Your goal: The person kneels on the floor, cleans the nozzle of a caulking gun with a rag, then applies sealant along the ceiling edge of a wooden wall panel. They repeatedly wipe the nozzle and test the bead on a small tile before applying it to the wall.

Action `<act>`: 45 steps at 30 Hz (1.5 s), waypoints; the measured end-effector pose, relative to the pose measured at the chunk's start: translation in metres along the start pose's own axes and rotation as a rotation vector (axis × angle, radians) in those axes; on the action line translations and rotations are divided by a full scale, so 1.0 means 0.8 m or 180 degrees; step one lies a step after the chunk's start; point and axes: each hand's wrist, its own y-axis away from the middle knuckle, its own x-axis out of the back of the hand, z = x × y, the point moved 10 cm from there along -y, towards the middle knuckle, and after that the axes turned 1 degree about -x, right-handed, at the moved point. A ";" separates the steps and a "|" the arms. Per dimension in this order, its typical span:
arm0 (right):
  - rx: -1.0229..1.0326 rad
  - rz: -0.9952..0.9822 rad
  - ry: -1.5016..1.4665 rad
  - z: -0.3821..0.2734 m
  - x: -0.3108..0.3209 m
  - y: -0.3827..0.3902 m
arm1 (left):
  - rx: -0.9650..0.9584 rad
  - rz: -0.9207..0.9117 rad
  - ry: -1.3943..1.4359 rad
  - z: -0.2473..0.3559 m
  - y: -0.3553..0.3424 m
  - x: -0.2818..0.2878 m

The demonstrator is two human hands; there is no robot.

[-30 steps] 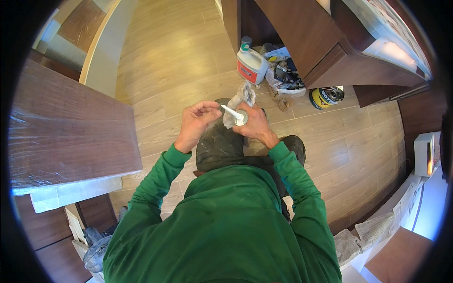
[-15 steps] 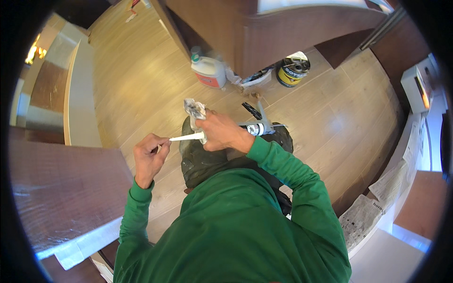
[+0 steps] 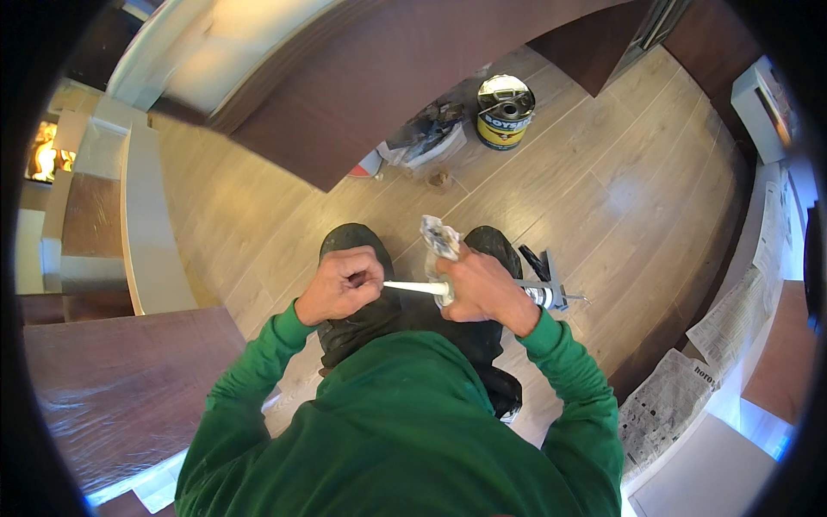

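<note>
The caulking gun (image 3: 540,295) is held crosswise over the lap, just beyond the hem of the person's green sweater (image 3: 405,431), its white nozzle (image 3: 413,286) pointing left and its frame sticking out to the right. The right hand (image 3: 484,289) is wrapped around the front part of the gun, with a crumpled, stained rag (image 3: 440,237) in the same grasp, poking out past the thumb. The left hand (image 3: 346,286) has its thumb and fingers pinched together on the nozzle's tip, which they hide. Beneath are the dark trousers (image 3: 355,246), knees bent. Off to the right, newspaper sheets (image 3: 663,405) cover a pale ledge. Farther out on the wood-plank floor (image 3: 603,233) lies a small brownish clump (image 3: 439,178), then an open-looking plastic bag (image 3: 435,145) of dark items, and beside it a yellow-and-black metal can (image 3: 506,116). A brown panel (image 3: 370,95) overhangs the floor left of the can.
</note>
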 end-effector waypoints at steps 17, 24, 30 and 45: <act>-0.1615 0.1028 -0.0780 0.166 0.047 0.153 | 0.2594 0.0364 0.0241 -0.385 -0.189 0.044; -0.2047 0.1073 -0.0664 0.187 0.028 0.207 | 0.1381 0.0620 0.0587 -0.496 -0.309 0.136; -0.2228 0.1024 -0.0989 0.186 0.027 0.219 | 0.0949 0.0675 -0.0667 -0.483 -0.334 0.125; -0.1077 0.3503 -0.0020 0.008 0.171 0.273 | 0.0739 0.0033 0.1478 -0.114 -0.060 -0.082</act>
